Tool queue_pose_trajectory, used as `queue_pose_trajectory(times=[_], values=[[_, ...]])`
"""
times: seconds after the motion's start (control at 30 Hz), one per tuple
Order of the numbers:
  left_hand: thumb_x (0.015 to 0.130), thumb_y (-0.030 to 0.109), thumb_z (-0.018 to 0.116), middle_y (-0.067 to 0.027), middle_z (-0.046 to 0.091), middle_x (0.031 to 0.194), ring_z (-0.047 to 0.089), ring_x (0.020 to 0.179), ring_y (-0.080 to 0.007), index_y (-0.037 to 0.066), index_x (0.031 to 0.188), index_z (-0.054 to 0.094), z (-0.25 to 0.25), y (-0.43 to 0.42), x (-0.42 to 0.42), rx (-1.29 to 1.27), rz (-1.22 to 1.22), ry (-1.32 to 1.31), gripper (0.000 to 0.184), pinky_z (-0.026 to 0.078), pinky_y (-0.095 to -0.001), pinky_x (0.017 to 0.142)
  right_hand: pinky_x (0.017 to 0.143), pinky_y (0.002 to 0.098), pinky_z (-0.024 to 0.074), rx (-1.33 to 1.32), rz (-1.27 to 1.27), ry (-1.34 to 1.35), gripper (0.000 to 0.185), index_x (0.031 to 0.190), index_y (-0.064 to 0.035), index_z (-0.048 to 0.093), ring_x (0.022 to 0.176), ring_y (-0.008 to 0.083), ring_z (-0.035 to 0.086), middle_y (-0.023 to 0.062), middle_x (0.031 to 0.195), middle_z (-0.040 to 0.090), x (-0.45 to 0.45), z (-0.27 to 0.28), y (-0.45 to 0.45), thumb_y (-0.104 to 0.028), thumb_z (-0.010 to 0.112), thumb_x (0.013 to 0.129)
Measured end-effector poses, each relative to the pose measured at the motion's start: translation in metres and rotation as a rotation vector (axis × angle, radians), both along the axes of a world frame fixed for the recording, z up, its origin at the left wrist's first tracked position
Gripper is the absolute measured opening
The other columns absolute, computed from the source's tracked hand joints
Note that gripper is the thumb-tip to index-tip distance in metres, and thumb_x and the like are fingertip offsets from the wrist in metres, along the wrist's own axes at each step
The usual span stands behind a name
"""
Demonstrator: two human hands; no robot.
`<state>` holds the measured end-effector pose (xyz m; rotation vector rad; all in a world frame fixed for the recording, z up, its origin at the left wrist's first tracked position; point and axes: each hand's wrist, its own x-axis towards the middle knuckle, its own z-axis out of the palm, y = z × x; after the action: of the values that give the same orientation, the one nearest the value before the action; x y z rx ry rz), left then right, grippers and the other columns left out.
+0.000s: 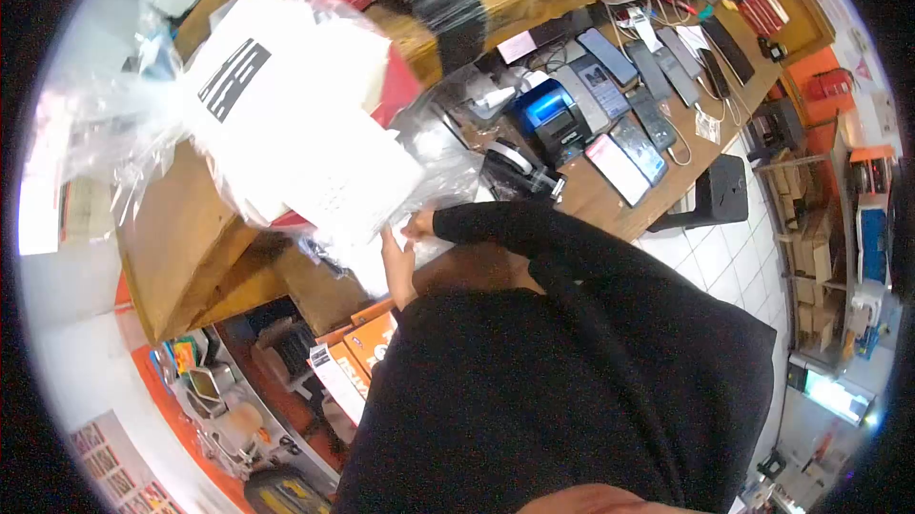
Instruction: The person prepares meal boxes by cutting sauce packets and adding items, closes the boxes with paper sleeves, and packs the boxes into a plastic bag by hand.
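A bulky white parcel (286,113) wrapped in clear plastic fills the upper left, with a black-printed label and red patches showing. My left hand (398,266) is at its lower right, with the fingers closed on a white sheet (370,268), possibly paper or plastic. Close beside it, my right hand (420,224) has its fingers pinched together at the edge of the clear plastic (446,166). Glare and small size hide what lies between the right fingertips. A tape dispenser (519,169) stands on the desk to the right of both hands.
A blue-and-black label printer (551,118) stands on the wooden desk (596,214). Several phones with cables lie beyond it, including a white-screened phone (615,169). Orange boxes (367,347) are below the left hand. A black stool (721,190) stands on the tiled floor.
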<state>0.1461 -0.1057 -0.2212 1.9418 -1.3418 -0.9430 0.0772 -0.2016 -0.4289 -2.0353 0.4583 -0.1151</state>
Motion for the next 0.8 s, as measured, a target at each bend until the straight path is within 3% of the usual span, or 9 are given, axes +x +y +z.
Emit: queue_pose_trajectory(times=[0.1,0.23,0.33,0.43,0.53,0.63,0.7,0.73,0.8], values=[[0.062,0.006,0.066,-0.0175,0.022,0.134,0.021,0.125,-0.0303,0.006,0.130,0.020,-0.025,0.004,0.002,-0.119,-0.133,-0.146,0.082,0.026,-0.0331,0.098,0.070,0.0413,0.0457,-0.440,-0.164,-0.087,0.025,0.089,-0.0101,0.062,0.078,0.0302,0.060,0.0107,0.087,0.063,-0.002,0.050,0.008,-0.027,0.056,0.071],[0.068,0.010,0.062,-0.0115,0.033,0.126,0.028,0.119,-0.0252,0.007,0.126,0.022,-0.042,-0.001,-0.025,-0.279,0.142,-0.196,0.071,0.027,-0.0312,0.095,0.065,0.0402,0.0465,-0.476,-0.479,-0.161,0.017,0.083,-0.0089,0.058,0.069,0.0324,0.058,0.0118,0.075,0.060,-0.030,0.166,0.025,-0.021,0.055,0.071],[0.071,0.011,0.059,-0.0101,0.036,0.113,0.031,0.106,-0.0234,0.006,0.116,0.027,-0.036,0.003,-0.038,-0.290,0.239,-0.101,0.055,0.030,-0.0306,0.087,0.061,0.0385,0.0458,-0.294,-0.628,-0.386,0.014,0.079,-0.0071,0.055,0.068,0.0330,0.057,0.0125,0.071,0.058,-0.063,0.242,0.049,-0.018,0.055,0.071],[0.074,0.011,0.055,-0.0088,0.038,0.101,0.035,0.094,-0.0215,0.006,0.106,0.031,-0.014,0.017,-0.055,-0.230,0.271,0.048,0.040,0.033,-0.0299,0.079,0.059,0.0355,0.0422,-0.001,-0.762,-0.588,0.022,0.073,-0.0043,0.051,0.065,0.0261,0.056,0.0137,0.068,0.056,-0.098,0.309,0.079,-0.023,0.045,0.084],[0.078,0.012,0.051,-0.0075,0.041,0.089,0.038,0.081,-0.0197,0.005,0.095,0.035,0.022,0.035,-0.078,-0.165,0.267,0.218,0.024,0.036,-0.0292,0.071,0.053,0.0307,0.0372,0.310,-0.714,-0.861,0.020,0.073,-0.0062,0.045,0.056,0.0204,0.047,0.0048,0.063,0.048,-0.148,0.359,0.083,-0.022,0.049,0.083],[0.081,0.012,0.048,-0.0062,0.044,0.076,0.042,0.069,-0.0178,0.004,0.085,0.040,0.071,0.049,-0.109,-0.102,0.242,0.367,0.012,0.038,-0.0286,0.063,0.060,0.0234,0.0320,0.616,-0.659,-1.204,0.032,0.070,-0.0068,0.037,0.066,0.0094,0.035,0.0018,0.068,0.038,-0.222,0.413,0.069,-0.031,0.052,0.084],[0.084,0.013,0.045,-0.0053,0.045,0.068,0.044,0.060,-0.0166,0.004,0.078,0.043,0.117,0.054,-0.126,-0.057,0.196,0.448,0.011,0.040,-0.0281,0.058,0.061,0.0218,0.0285,0.245,-0.541,-1.241,0.041,0.078,-0.0095,0.032,0.070,0.0085,0.032,-0.0012,0.077,0.034,-0.275,0.416,0.053,-0.025,0.069,0.072],[0.085,0.013,0.044,-0.0049,0.046,0.064,0.045,0.056,-0.0160,0.004,0.074,0.044,0.135,0.055,-0.128,-0.002,0.159,0.430,0.014,0.041,-0.0279,0.056,0.062,0.0229,0.0287,0.240,-0.504,-1.098,0.055,0.082,-0.0120,0.028,0.074,0.0083,0.032,-0.0015,0.081,0.033,-0.308,0.421,0.051,-0.016,0.078,0.060],[0.087,0.014,0.042,-0.0038,0.045,0.056,0.043,0.047,-0.0144,0.004,0.066,0.043,0.146,0.054,-0.102,0.133,0.092,0.280,0.023,0.041,-0.0271,0.049,0.057,0.0225,0.0307,0.218,-0.636,-1.131,0.045,0.080,-0.0117,0.029,0.065,0.0084,0.037,-0.0015,0.074,0.036,-0.357,0.415,0.053,-0.003,0.071,0.064]])
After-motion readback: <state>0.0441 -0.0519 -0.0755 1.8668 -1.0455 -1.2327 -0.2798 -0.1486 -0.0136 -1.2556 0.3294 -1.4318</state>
